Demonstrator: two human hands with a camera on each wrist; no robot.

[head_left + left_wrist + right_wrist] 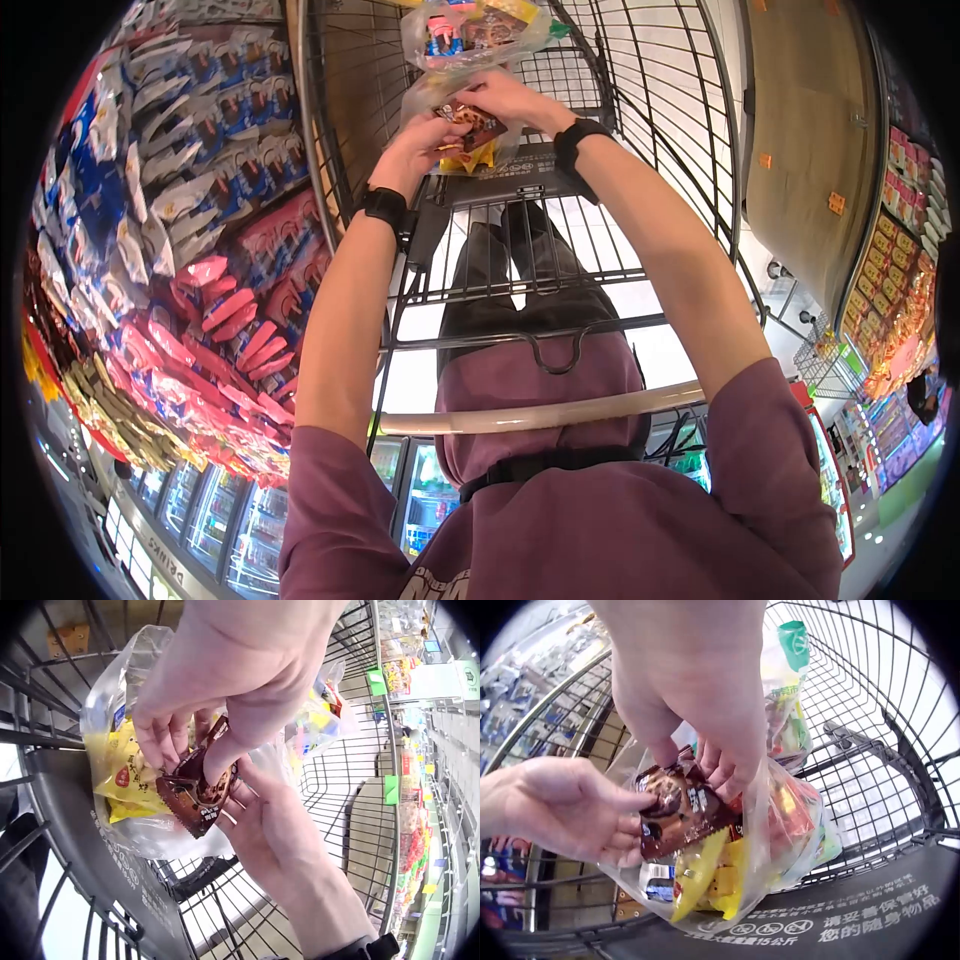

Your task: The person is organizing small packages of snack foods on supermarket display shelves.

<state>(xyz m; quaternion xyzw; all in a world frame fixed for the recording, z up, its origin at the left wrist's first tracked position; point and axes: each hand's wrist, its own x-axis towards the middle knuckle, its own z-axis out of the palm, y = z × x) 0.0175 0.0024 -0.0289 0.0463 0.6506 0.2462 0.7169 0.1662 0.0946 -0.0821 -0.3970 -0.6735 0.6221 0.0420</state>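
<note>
Both hands pinch a small brown snack packet above an open clear plastic bag inside the cart. The left hand has its thumb on the packet's face, fingers behind it, in the right wrist view. The right hand holds the packet's upper edge, its fingers curled over it. Yellow packets lie in the bag just beneath, beside a blue and white one. A second filled bag with a green part stands farther into the cart.
Around the hands runs the cart's black wire basket, with its pale handle near the body. Shelves of bagged goods rise close on the left. Another shelf of packets and a small wire cart are at the right.
</note>
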